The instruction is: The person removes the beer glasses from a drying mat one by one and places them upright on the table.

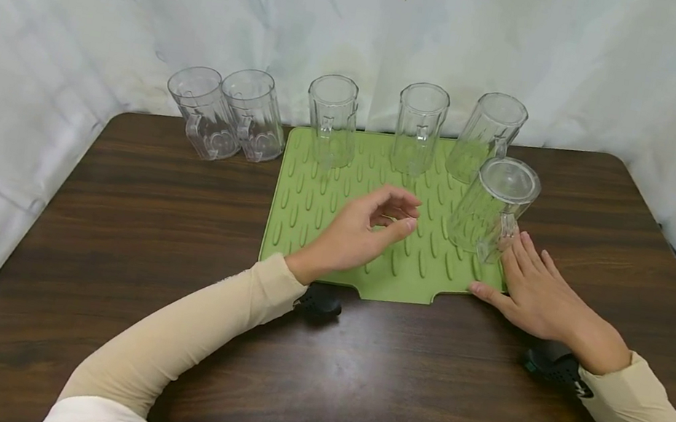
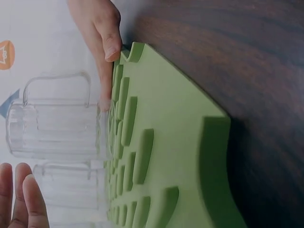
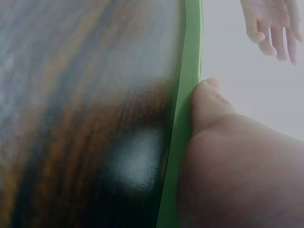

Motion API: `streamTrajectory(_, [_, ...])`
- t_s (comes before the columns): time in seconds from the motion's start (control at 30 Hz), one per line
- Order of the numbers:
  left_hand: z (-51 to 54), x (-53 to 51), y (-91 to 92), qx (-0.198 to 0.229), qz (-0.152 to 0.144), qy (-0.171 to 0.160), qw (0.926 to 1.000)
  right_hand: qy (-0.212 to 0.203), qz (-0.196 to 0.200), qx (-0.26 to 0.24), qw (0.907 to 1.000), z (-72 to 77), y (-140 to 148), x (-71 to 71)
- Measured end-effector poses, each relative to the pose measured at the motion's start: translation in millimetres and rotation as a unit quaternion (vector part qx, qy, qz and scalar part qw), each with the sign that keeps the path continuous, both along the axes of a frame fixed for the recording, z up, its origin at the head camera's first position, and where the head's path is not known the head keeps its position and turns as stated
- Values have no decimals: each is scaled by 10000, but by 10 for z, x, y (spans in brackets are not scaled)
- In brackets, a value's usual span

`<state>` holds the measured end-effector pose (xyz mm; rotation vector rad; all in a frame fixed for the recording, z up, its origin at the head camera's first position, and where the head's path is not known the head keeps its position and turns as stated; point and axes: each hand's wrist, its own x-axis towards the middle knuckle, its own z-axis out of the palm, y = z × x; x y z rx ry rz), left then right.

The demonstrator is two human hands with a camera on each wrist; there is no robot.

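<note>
My left hand [image 1: 372, 225] hovers over the green ridged mat [image 1: 368, 275], fingers loosely bent and holding nothing. In the left wrist view its fingertips [image 2: 34, 202] show at the lower left. Flat and spread, my right hand [image 1: 531, 290] lies at the mat's right front corner. Its thumb touches the mat's edge in the right wrist view. The right fingertips are beside the handle of a clear glass mug [image 1: 486, 209] that stands upside down on the mat; whether they touch it I cannot tell.
Along the mat's back stand three clear mugs: a left one [image 1: 333, 122], a middle one [image 1: 418, 131] and a right one [image 1: 487, 139]. Two more, one mug [image 1: 204, 112] and its neighbour [image 1: 253, 116], stand on the dark wooden table [image 1: 178, 215] left of the mat. A pale curtain [image 1: 277, 9] hangs behind.
</note>
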<state>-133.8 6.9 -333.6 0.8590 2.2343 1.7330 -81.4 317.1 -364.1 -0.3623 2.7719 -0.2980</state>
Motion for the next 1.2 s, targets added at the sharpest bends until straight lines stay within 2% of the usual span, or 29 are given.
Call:
streamTrajectory(0.37, [-44, 43, 200, -190, -319, 68, 9993, 14, -22, 46, 10000, -12, 18, 1])
streamTrajectory(0.6, [-104, 59, 351, -118, -608, 56, 9981, -15, -32, 47, 10000, -3, 12, 1])
streamTrajectory(0.97, [-136, 107, 527, -93, -906, -316, 9953, -61, -43, 86, 9999, -11, 9, -1])
streamTrajectory(1.2, [-158, 123, 613, -38, -938, -296, 9951, -1, -21, 113, 9999, 3, 1, 3])
